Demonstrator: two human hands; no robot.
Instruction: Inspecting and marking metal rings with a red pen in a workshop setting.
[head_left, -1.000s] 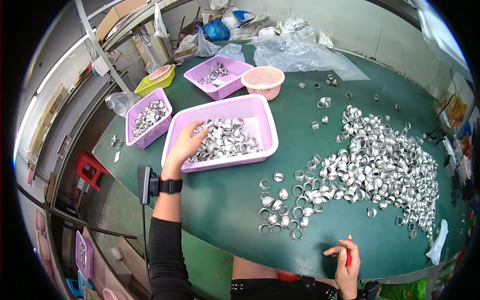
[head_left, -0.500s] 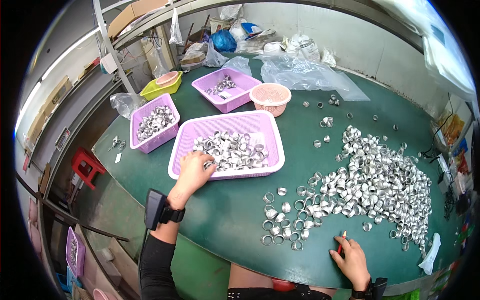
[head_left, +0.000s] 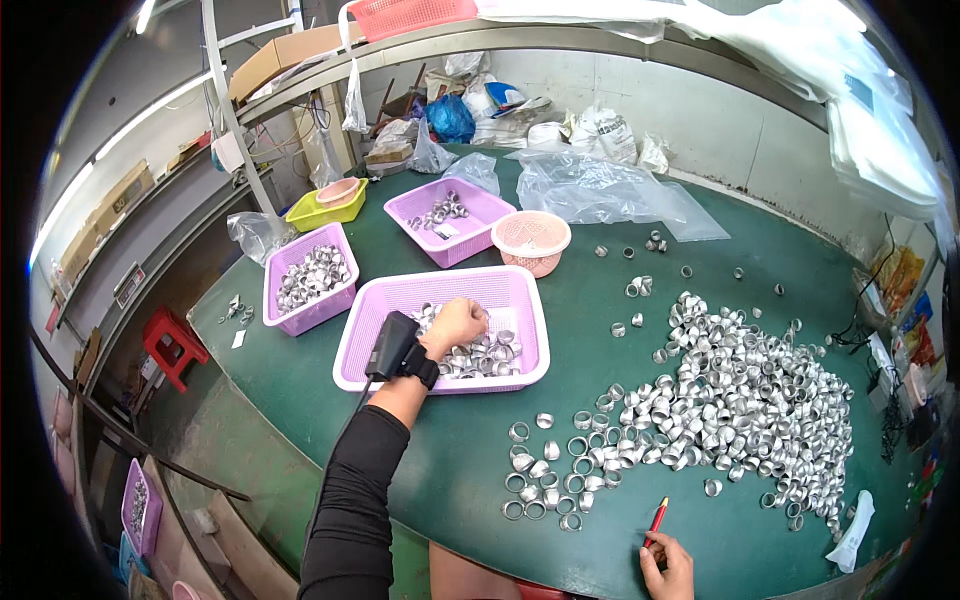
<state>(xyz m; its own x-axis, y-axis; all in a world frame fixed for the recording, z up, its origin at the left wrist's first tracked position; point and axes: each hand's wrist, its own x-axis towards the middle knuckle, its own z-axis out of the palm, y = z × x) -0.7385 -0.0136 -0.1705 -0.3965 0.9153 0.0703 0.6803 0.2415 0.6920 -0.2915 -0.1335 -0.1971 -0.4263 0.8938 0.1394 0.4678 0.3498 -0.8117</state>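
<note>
The left hand [head_left: 460,322] had shifted rightward over the metal rings [head_left: 493,355] in the purple basket [head_left: 517,290] beneath it, so handling apparently continued there; its fingers curled, their grip unclear. The right hand [head_left: 668,570], nearer the body, pinched a red pencil-like tool [head_left: 657,518].

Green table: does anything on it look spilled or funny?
A few silver rings lie scattered towards the far side of the table, apart from the big pile. They look like strays, perhaps rolled away.
</note>
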